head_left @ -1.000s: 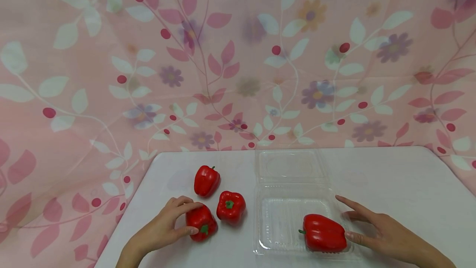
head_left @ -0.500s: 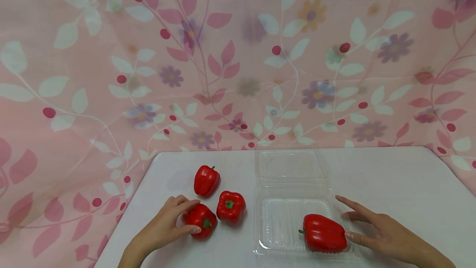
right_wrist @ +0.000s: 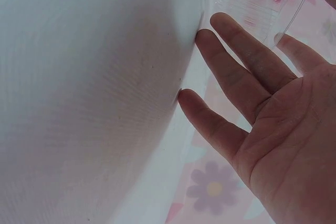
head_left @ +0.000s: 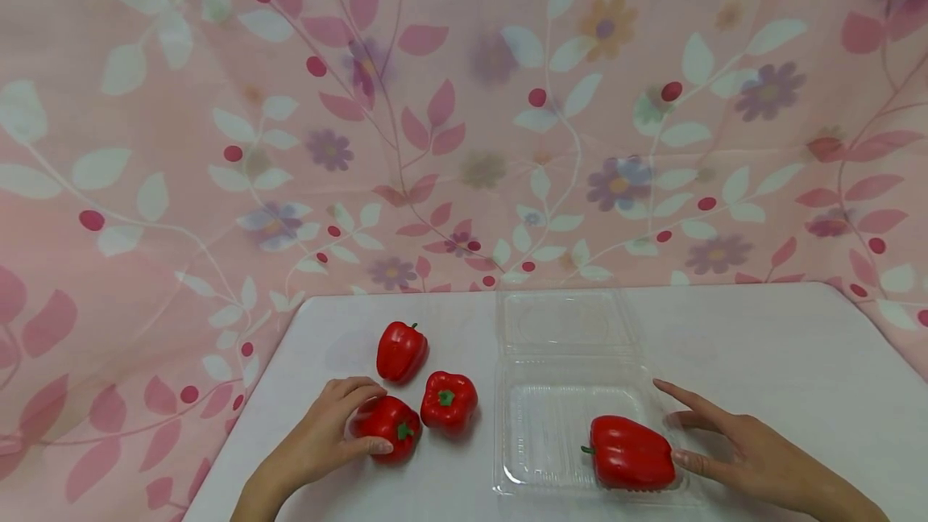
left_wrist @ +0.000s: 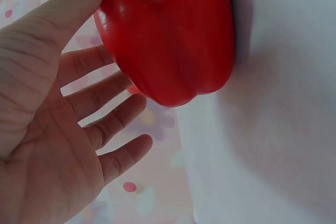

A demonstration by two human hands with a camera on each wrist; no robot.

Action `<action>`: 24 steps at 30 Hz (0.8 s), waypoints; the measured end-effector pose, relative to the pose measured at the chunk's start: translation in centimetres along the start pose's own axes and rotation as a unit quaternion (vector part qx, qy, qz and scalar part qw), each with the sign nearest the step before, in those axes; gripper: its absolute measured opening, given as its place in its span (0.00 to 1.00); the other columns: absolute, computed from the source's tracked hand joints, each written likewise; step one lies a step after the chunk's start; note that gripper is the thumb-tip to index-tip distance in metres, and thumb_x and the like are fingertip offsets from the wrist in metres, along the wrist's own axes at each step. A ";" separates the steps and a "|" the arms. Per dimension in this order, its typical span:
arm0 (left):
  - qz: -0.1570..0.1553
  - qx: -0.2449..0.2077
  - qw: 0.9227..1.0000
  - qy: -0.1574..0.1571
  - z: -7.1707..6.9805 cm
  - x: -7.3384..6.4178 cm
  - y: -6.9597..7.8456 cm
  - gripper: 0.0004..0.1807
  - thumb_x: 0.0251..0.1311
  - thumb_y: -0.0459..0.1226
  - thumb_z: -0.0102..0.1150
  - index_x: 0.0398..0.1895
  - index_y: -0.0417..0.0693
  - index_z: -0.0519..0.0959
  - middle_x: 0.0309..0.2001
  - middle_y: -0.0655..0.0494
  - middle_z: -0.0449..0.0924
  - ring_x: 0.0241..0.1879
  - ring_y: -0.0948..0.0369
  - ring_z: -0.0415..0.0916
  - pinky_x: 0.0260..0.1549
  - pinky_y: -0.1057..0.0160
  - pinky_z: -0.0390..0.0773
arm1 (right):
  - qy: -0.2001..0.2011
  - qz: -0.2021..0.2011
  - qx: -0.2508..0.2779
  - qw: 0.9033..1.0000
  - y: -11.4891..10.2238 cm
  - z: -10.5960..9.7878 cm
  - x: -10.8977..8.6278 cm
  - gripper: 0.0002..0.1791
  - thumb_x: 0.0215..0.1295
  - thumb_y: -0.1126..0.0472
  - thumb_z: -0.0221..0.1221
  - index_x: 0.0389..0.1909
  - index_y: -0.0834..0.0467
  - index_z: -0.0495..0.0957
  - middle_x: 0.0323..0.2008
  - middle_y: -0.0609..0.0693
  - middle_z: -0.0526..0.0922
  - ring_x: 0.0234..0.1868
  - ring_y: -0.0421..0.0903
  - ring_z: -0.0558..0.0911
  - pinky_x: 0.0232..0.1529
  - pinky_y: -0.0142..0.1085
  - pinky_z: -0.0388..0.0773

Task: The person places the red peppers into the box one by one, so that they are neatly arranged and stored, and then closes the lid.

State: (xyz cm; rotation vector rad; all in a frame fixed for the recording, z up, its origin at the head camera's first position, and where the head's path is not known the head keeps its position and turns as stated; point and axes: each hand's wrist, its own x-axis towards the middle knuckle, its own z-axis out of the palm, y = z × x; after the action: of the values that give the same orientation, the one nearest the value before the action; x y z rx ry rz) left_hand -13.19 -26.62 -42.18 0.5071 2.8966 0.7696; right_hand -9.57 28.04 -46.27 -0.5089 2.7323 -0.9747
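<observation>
My left hand (head_left: pixel 322 437) holds a red bell pepper (head_left: pixel 391 429) on the white table between thumb and forefinger, its green stem pointing right. In the left wrist view the thumb lies along this bell pepper (left_wrist: pixel 173 35), while the lower fingers extend free of it. A clear plastic clamshell box (head_left: pixel 540 482) lies with its lid folded back. Inside its near right corner, another red bell pepper (head_left: pixel 632 453) rests on its side, stem to the left. Beside that corner my right hand (head_left: pixel 747 453) spreads its fingers, thumb tip at the pepper's end. Its lower fingertips meet the table in the right wrist view.
Two more red bell peppers stand near the left hand: one upright pepper (head_left: pixel 448 403) just to its right, and one leaning pepper (head_left: pixel 401 353) behind. The box's lid (head_left: pixel 565 321) reaches towards the table's back edge. A pink floral curtain (head_left: pixel 464 119) hangs behind the table.
The bell pepper at my left hand has turned, its stem swinging from the near side towards the right, and shifted slightly away from me. My right hand has stayed in place.
</observation>
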 end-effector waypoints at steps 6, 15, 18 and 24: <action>-0.002 -0.035 0.999 -0.021 0.0 0.1 -0.1 0.40 0.44 0.60 0.73 0.61 0.55 0.75 0.53 0.63 0.73 0.56 0.56 0.67 0.44 0.59 0.81 | 0.002 -0.002 -0.002 1.000 0.0 0.0 0.0 0.47 0.60 0.42 0.65 0.76 0.40 0.52 0.52 0.48 0.83 0.52 0.59 0.80 0.37 0.67 0.76; -0.008 -0.053 0.998 -0.041 0.0 0.2 -0.2 0.42 0.42 0.58 0.75 0.64 0.56 0.74 0.55 0.64 0.72 0.58 0.54 0.64 0.42 0.60 0.81 | 0.005 -0.006 -0.003 1.000 0.1 0.0 0.0 0.47 0.60 0.42 0.65 0.76 0.40 0.52 0.52 0.48 0.83 0.52 0.59 0.80 0.36 0.66 0.77; -0.013 -0.054 0.997 -0.044 0.1 0.2 -0.2 0.43 0.42 0.58 0.76 0.64 0.56 0.74 0.56 0.62 0.72 0.58 0.54 0.63 0.41 0.60 0.81 | 0.005 -0.003 0.000 1.000 0.1 0.0 0.0 0.47 0.59 0.42 0.66 0.76 0.40 0.52 0.52 0.48 0.83 0.52 0.59 0.80 0.36 0.66 0.77; -0.018 -0.045 0.998 -0.037 0.3 0.3 -0.2 0.42 0.43 0.59 0.75 0.64 0.57 0.74 0.55 0.62 0.72 0.58 0.55 0.64 0.40 0.60 0.82 | 0.003 0.005 0.004 1.000 0.1 0.0 0.0 0.47 0.59 0.42 0.65 0.76 0.39 0.52 0.53 0.48 0.82 0.53 0.59 0.80 0.37 0.67 0.76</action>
State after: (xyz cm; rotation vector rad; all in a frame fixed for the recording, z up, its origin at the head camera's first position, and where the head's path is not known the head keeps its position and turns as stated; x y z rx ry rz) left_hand -13.46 -26.57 -42.59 0.4610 2.7811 0.8527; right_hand -9.55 28.07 -46.32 -0.4905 2.7326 -0.9849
